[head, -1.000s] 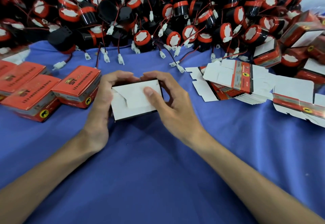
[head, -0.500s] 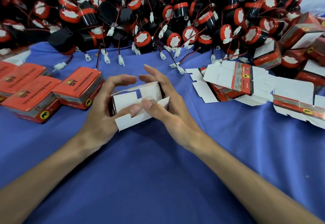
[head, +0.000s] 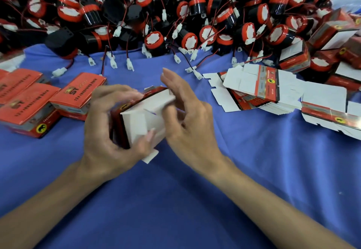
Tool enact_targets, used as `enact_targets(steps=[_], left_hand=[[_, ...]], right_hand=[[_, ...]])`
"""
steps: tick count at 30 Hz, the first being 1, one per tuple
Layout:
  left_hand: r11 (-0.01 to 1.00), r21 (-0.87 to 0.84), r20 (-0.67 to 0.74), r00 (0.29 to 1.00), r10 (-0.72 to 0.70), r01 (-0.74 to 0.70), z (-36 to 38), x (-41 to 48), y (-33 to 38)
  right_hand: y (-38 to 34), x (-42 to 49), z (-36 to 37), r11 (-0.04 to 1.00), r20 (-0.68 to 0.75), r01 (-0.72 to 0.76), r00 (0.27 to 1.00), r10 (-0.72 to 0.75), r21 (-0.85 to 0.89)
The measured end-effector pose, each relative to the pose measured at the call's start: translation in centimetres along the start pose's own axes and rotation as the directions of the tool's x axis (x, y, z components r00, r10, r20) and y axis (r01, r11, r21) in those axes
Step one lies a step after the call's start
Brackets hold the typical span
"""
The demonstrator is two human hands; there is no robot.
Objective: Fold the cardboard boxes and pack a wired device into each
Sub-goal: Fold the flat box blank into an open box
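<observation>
1. At the centre of a blue cloth (head: 175, 200), two bare hands work a half-folded cardboard box (head: 144, 116), red outside and white inside.
2. The left hand (head: 109, 131) grips the box, with the fingers curled over its top and the thumb on a white flap, probably to steady it while the end is closed.
3. The right hand (head: 191, 125) is loosely spread at the box's 3 o'clock side. Its fingers lie fairly straight against the flaps and seem to be pushing them inward.
4. One small flap (head: 150, 156) hangs loose at the box's 6 o'clock edge, so this end is not yet tucked.
5. No device shows inside the box, which appears empty.
6. A large pile of wired devices (head: 175, 14), black and red with white plugs, lies at 12 o'clock, within reach for packing.
7. A fanned stack of flat box blanks (head: 259, 88) lies at 3 o'clock, ready to be folded.
8. Several closed boxes (head: 29, 104) lie at 9 o'clock. Their lids are shut and the contents are hidden.
9. More boxes (head: 293, 57) sit among the devices at 2 o'clock, and what they hold cannot be told.
</observation>
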State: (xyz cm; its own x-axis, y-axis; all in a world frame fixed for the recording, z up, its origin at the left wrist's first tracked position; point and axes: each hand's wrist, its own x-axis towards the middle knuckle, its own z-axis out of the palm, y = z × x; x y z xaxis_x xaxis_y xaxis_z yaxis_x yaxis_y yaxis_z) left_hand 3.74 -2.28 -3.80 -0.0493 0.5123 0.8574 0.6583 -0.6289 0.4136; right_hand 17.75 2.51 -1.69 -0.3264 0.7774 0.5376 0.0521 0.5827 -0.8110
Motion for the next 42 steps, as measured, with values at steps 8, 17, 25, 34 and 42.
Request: enact_targets(steps=[8, 17, 25, 34, 42], left_hand=[[0.978, -0.203, -0.173, 0.982, -0.08, 0.044, 0.4, 0.4, -0.4], [0.991, 0.101, -0.116, 0.99, -0.08, 0.092, 0.0, 0.5, 0.2], [0.967, 0.23, 0.017, 0.993, -0.118, 0.111, -0.5, 0.5, 0.9], [0.967, 0.191, -0.006, 0.985, -0.173, 0.171, -0.4, 0.5, 1.3], [0.979, 0.088, -0.033, 0.983, -0.181, 0.183, -0.6, 0.3, 0.8]], right_hand=[[1.2, 0.9, -1.2, 0.947, 0.079, -0.15, 0.988, 0.133, 0.285], [2.4, 0.8, -2.4, 0.973, 0.339, -0.075, 0.941, -0.003, 0.218], [2.4, 1.0, -1.1, 0.983, 0.272, 0.172, 0.951, -0.147, -0.069], [2.5, 1.3, -1.0, 0.961, 0.178, 0.249, 0.958, -0.225, -0.124], [3.0, 1.4, -1.3, 0.93, 0.261, 0.324, 0.926, -0.274, -0.173]])
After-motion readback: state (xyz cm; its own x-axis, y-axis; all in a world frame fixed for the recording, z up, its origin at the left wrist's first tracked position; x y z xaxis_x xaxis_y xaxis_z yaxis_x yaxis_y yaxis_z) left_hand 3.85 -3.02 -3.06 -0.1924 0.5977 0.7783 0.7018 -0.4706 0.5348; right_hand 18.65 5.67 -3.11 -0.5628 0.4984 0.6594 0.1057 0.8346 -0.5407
